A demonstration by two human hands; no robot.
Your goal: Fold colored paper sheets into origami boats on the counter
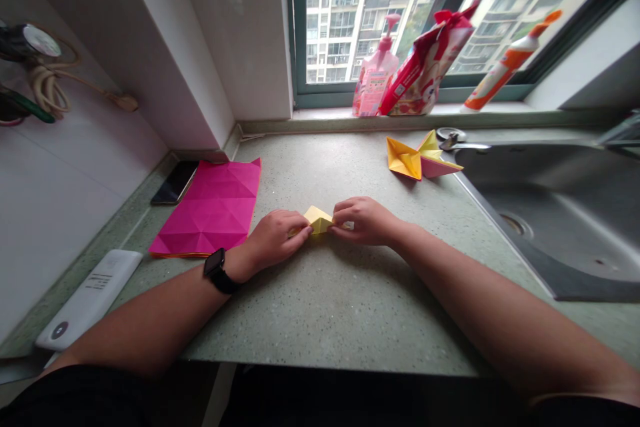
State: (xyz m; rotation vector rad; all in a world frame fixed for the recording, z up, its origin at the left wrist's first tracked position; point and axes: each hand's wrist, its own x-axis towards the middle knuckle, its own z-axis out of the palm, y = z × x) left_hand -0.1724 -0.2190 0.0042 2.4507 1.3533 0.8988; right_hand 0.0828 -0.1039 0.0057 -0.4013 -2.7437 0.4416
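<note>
A small folded piece of yellow paper (319, 219) lies on the speckled grey-green counter (320, 307) in the middle of the view. My left hand (275, 239), with a black watch on its wrist, pinches the paper's left end. My right hand (363, 221) pinches its right end with closed fingers. Both hands rest on the counter, and part of the paper is hidden under the fingers.
A creased magenta paper sheet (213, 207) lies at left beside a dark phone (175, 181) and a white power bank (90, 297). Folded orange, yellow and pink paper shapes (420, 157) sit by the steel sink (555, 207). A pink pump bottle (376, 73), red bag (430, 63) and orange-capped bottle (510, 63) stand on the sill.
</note>
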